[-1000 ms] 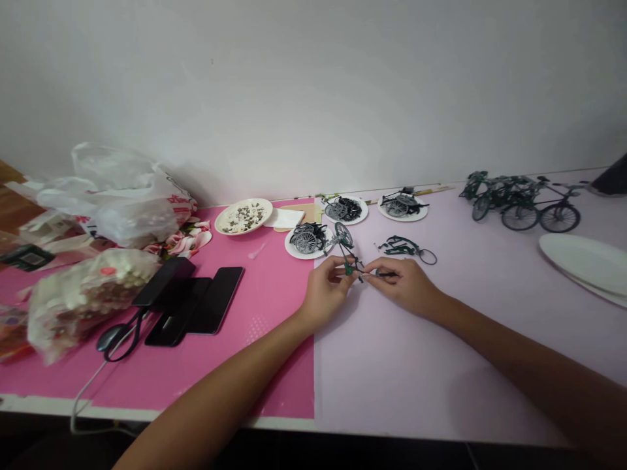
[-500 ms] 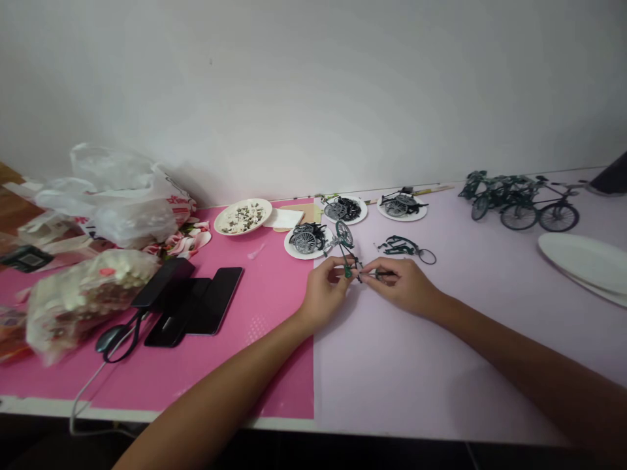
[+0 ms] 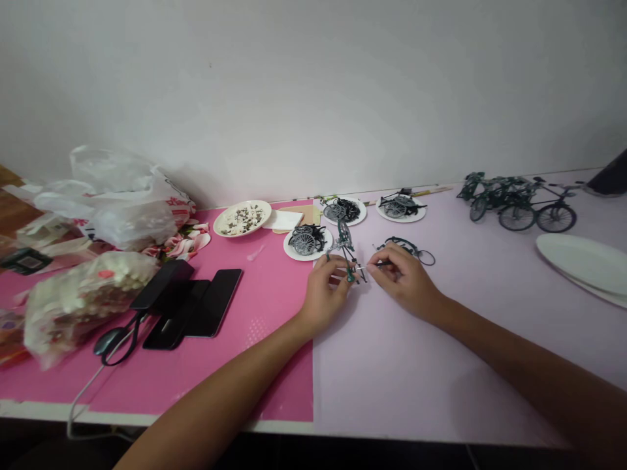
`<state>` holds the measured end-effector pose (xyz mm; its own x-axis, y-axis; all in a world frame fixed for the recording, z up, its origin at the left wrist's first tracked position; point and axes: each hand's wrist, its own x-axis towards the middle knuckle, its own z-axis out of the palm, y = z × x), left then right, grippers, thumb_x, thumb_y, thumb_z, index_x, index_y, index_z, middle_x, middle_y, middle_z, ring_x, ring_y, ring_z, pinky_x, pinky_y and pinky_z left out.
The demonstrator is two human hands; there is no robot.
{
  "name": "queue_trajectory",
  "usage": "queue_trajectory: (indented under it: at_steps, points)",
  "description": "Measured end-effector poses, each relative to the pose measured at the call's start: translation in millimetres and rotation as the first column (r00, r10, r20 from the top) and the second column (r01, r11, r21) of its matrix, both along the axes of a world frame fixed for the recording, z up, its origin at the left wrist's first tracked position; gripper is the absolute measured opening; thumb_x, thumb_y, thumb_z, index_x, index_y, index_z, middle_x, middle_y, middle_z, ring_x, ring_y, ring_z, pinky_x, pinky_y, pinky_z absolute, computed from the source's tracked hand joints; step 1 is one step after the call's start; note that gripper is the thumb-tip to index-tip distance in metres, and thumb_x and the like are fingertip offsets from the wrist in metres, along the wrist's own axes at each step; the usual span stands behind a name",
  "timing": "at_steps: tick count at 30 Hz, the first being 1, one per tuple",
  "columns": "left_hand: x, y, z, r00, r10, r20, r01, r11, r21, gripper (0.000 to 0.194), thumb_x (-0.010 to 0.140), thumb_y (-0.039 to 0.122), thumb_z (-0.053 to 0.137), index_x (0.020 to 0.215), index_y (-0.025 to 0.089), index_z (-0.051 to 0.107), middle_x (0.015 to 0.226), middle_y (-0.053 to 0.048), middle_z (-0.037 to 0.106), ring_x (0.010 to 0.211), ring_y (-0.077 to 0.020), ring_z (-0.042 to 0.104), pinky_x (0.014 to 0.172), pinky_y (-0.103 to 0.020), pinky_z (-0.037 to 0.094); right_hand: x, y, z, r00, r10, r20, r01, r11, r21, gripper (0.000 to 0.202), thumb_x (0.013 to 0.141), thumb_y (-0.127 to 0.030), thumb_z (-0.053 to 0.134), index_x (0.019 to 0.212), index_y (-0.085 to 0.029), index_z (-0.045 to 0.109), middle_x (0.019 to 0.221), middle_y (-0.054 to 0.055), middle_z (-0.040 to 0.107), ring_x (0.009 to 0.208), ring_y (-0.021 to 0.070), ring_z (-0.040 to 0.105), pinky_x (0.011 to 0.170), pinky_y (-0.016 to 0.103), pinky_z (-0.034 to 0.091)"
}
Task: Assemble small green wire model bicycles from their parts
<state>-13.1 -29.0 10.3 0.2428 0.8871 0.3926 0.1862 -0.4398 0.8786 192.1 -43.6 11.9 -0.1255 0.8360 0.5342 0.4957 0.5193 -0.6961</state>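
Note:
My left hand [image 3: 326, 290] is closed on a small green model bicycle [image 3: 344, 241], gripping its frame over the table. One spoked wheel points up and away from me, and dark thin parts of the frame stick out to the right of my fingers. Close beside it, my right hand [image 3: 404, 281] pinches a thin screwdriver-like tool [image 3: 361, 267] with a pale shaft and a dark end. The shaft's tip points left at the bicycle; whether it touches cannot be made out. Just behind my right hand lies another green bicycle frame [image 3: 409, 245] with a loose dark ring at its right.
White plates [image 3: 289, 253] hold grey wheels and black parts. Small pale and dark pieces fill a bowl [image 3: 245, 230]. Model bicycles [image 3: 519, 209] stand at the right, behind stacked white plates [image 3: 582, 254]. Phones [image 3: 215, 303], a cable and plastic bags [image 3: 117, 202] occupy the left.
My right hand has drawn slightly back to the right, and the pale shaft now shows between both hands. The bicycle in my left hand has turned a little, its wheel seen more edge-on.

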Motion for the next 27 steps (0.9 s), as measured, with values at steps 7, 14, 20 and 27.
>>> queue_trajectory:
  at_steps: [7,14,20,27]
  points:
    - [0.0,-0.9,1.3,1.000,-0.010,-0.027,0.010,1.000,0.001,0.014,0.090,0.025,0.074,0.101,0.018,0.078,0.105,-0.009,0.071,0.080,-0.0135,0.070,0.069,-0.022,0.059,-3.4,-3.6,5.1,1.000,0.006,0.010,-0.007,0.999,0.042,0.012,0.098,-0.032,0.065,0.089,-0.024,0.066,0.087,0.003,0.056,0.063,0.0150,0.047,0.056,0.031,0.042]
    - [0.4,-2.0,3.3,0.999,0.010,-0.047,-0.009,1.000,0.014,0.013,0.089,0.020,0.074,0.101,0.019,0.080,0.094,-0.007,0.072,0.080,-0.0141,0.069,0.068,-0.022,0.057,-3.9,-3.9,4.5,1.000,0.010,-0.003,-0.010,0.998,0.070,0.006,0.096,-0.026,0.067,0.091,-0.025,0.066,0.087,0.002,0.054,0.061,0.0142,0.047,0.055,0.031,0.042]
    - [0.6,-1.4,3.3,0.999,0.014,-0.044,-0.013,1.000,0.015,0.015,0.088,0.017,0.073,0.102,0.018,0.080,0.093,-0.007,0.073,0.080,-0.0142,0.070,0.067,-0.021,0.057,-4.0,-5.2,5.4,1.000,-0.005,-0.005,0.006,0.996,0.086,0.008,0.096,-0.026,0.066,0.089,-0.024,0.065,0.086,0.002,0.053,0.063,0.0149,0.047,0.056,0.032,0.042]
    - [0.0,-2.0,3.2,0.999,0.013,-0.046,-0.012,1.000,0.020,0.016,0.089,0.016,0.072,0.103,0.019,0.080,0.095,-0.007,0.073,0.080,-0.0143,0.069,0.068,-0.022,0.058,-3.9,-4.2,4.0,1.000,-0.008,-0.008,0.009,0.996,0.089,0.009,0.097,-0.029,0.066,0.089,-0.025,0.066,0.086,0.003,0.054,0.064,0.0158,0.048,0.057,0.032,0.043]
